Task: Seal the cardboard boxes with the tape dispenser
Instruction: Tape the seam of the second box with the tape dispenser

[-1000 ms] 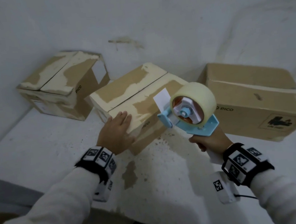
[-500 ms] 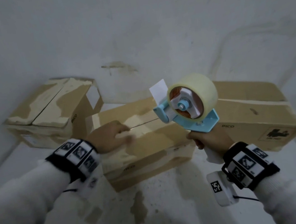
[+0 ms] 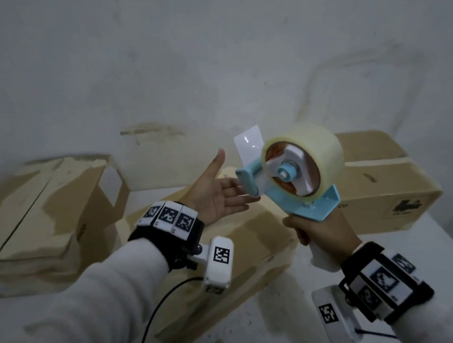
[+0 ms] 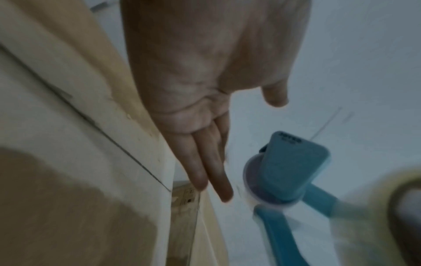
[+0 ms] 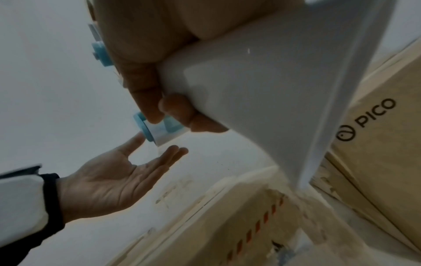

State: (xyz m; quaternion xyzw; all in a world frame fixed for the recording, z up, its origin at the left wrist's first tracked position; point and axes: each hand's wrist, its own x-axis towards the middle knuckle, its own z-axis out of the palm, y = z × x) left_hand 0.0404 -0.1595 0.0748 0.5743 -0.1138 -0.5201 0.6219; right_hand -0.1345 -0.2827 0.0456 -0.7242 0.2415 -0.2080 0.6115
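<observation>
1. Right hand: fingers wrapped round the white handle of the dispenser, which is held up in the air above the boxes. Roll of tape sits on top; a short loose end of tape sticks up at the front.
2. Left hand: palm up, fingers straight and together, thumb raised. It holds nothing. Fingertips reach to the blue front end of the dispenser; contact cannot be told from the head view. In the left wrist view, blurred, the fingers lie just beside the blue roller.
3. Middle box: on the table, below both hands, flaps down, centre seam visible in the left wrist view. Surface patchy where paper has torn off.
4. Right box: behind the dispenser, closed, "PICO" printed on its side (right wrist view). It stands just beside the middle box.
5. Left box: farther back on the left, flaps down, top worn in patches.
6. Wall: pale and stained, behind all three boxes.
</observation>
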